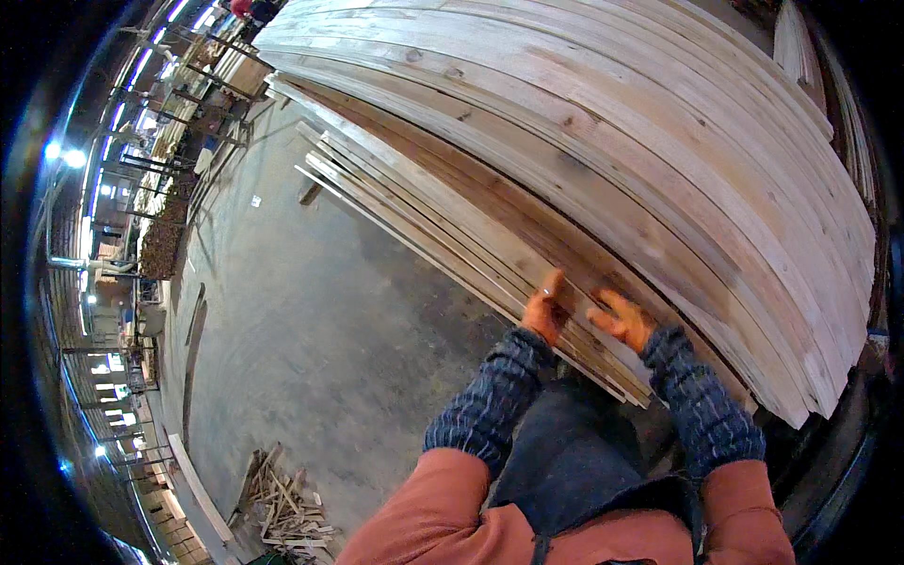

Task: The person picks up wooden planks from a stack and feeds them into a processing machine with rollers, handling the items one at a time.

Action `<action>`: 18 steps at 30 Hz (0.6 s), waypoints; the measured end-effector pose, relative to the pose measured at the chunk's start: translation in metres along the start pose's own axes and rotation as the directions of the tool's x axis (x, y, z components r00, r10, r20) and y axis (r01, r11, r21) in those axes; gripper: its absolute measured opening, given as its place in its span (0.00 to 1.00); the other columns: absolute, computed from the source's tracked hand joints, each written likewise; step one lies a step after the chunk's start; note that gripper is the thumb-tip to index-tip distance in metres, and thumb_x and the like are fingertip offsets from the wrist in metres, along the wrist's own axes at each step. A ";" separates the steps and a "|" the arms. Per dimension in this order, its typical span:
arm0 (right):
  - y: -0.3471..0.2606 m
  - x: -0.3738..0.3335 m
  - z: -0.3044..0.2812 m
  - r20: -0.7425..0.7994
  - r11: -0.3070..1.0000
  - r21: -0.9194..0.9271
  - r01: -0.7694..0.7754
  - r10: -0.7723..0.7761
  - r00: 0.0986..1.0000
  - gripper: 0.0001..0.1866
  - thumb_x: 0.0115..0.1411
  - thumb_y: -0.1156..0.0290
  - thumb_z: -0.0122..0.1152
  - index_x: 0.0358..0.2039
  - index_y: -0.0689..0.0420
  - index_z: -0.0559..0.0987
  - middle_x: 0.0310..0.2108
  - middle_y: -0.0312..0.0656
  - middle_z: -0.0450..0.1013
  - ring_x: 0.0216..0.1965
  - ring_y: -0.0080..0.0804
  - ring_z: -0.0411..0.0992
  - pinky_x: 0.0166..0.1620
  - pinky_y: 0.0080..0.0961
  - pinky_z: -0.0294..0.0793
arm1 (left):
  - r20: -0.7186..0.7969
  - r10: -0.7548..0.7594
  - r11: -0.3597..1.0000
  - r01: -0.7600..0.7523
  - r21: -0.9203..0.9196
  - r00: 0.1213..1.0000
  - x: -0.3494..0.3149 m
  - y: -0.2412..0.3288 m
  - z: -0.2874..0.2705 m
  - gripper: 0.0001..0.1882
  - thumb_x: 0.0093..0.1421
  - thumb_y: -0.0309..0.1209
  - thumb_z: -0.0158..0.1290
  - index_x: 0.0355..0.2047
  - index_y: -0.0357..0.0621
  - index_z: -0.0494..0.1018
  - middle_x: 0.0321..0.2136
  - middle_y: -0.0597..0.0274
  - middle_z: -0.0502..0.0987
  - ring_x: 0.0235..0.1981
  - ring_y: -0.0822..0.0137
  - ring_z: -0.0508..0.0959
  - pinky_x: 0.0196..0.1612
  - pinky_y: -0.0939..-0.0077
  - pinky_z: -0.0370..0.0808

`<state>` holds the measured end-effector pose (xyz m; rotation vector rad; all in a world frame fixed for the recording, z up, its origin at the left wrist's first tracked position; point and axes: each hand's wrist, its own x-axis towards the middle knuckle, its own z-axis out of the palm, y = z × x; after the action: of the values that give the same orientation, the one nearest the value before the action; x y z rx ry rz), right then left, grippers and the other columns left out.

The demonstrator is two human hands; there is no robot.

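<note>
Both of my hands wear orange gloves and sit over long, narrow wooden boards (424, 221) at the near side of a large lumber stack. My left hand (544, 311) is at these boards, with a finger stretched out and its lower fingers partly hidden. Just to its right, my right hand (625, 321) is open, its fingers apart and pointing left toward the other hand. Neither hand visibly grips a board. Beside them runs a darker brown board face (490, 193), lower than the top of the stack.
The wide stack of pale planks (584, 104) fills the upper right. Grey concrete floor (311, 311) spreads to the left. Wood scraps (282, 504) lie heaped at lower left, near a long loose board (200, 485). Lumber racks (169, 221) line the far left.
</note>
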<state>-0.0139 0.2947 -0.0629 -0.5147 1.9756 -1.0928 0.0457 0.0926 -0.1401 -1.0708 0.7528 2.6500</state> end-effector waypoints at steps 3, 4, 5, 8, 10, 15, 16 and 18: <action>-0.013 0.061 0.016 0.008 0.964 0.261 0.047 -0.050 0.999 0.51 0.54 0.43 0.71 0.70 0.57 0.60 0.57 0.56 0.72 0.59 0.45 0.69 0.61 0.38 0.67 | 0.218 -0.072 0.995 0.084 -0.050 0.973 -0.046 -0.034 0.005 0.29 0.63 0.44 0.54 0.62 0.48 0.69 0.56 0.62 0.74 0.56 0.59 0.73 0.59 0.59 0.71; -0.042 0.069 0.013 0.042 0.985 0.174 -0.017 0.010 0.999 0.53 0.52 0.48 0.75 0.71 0.56 0.58 0.52 0.54 0.75 0.52 0.42 0.74 0.56 0.37 0.72 | 0.281 -0.079 0.996 0.065 0.058 0.956 -0.063 -0.045 0.013 0.30 0.59 0.45 0.56 0.61 0.50 0.68 0.53 0.64 0.75 0.55 0.59 0.74 0.59 0.60 0.71; -0.047 0.070 0.010 0.096 0.981 0.181 -0.072 0.055 0.994 0.55 0.50 0.51 0.77 0.71 0.56 0.57 0.50 0.53 0.76 0.48 0.40 0.75 0.54 0.36 0.73 | 0.309 -0.166 0.969 0.097 0.225 0.936 -0.084 -0.043 0.040 0.33 0.58 0.45 0.59 0.62 0.49 0.66 0.53 0.67 0.75 0.55 0.62 0.74 0.57 0.63 0.71; -0.052 0.050 0.003 0.173 0.971 0.206 -0.121 0.086 0.981 0.58 0.45 0.61 0.82 0.71 0.56 0.56 0.46 0.51 0.77 0.43 0.37 0.76 0.50 0.34 0.76 | 0.303 -0.221 0.940 0.120 0.318 0.927 -0.105 -0.072 0.029 0.33 0.58 0.49 0.62 0.61 0.56 0.67 0.53 0.71 0.75 0.52 0.68 0.74 0.53 0.66 0.70; -0.042 0.016 -0.011 0.143 0.969 0.213 -0.122 0.092 0.985 0.59 0.42 0.62 0.83 0.71 0.55 0.57 0.49 0.51 0.75 0.48 0.38 0.74 0.52 0.34 0.74 | 0.296 -0.317 0.914 0.207 0.350 0.901 -0.118 -0.040 0.045 0.33 0.60 0.55 0.60 0.61 0.56 0.68 0.53 0.70 0.75 0.51 0.67 0.74 0.54 0.65 0.70; -0.022 -0.108 -0.054 0.088 0.988 0.038 -0.150 0.146 0.985 0.64 0.38 0.49 0.82 0.72 0.55 0.55 0.65 0.55 0.65 0.65 0.48 0.64 0.65 0.41 0.66 | 0.153 0.026 0.997 -0.037 0.070 0.988 -0.061 0.043 0.018 0.38 0.60 0.70 0.49 0.55 0.54 0.72 0.45 0.63 0.78 0.47 0.58 0.76 0.52 0.58 0.74; -0.014 -0.129 -0.055 0.036 0.993 -0.059 -0.105 0.107 0.994 0.63 0.39 0.50 0.81 0.72 0.53 0.56 0.64 0.55 0.65 0.65 0.49 0.65 0.64 0.41 0.66 | 0.143 0.096 0.991 -0.108 0.075 0.985 -0.041 0.066 0.009 0.38 0.60 0.69 0.49 0.57 0.52 0.69 0.50 0.61 0.74 0.52 0.57 0.72 0.56 0.56 0.70; -0.007 -0.173 -0.053 -0.060 0.961 -0.269 -0.061 0.047 0.997 0.60 0.40 0.53 0.80 0.71 0.50 0.58 0.64 0.56 0.65 0.63 0.52 0.66 0.63 0.41 0.66 | 0.299 0.198 0.956 -0.251 0.152 0.934 0.005 0.128 -0.035 0.40 0.61 0.66 0.48 0.63 0.50 0.62 0.60 0.58 0.65 0.61 0.55 0.64 0.64 0.53 0.61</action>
<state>0.0457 0.4331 0.0370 -0.5762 2.1872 -0.8131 0.0183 -0.0349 -0.1160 -0.5721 1.0919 2.7620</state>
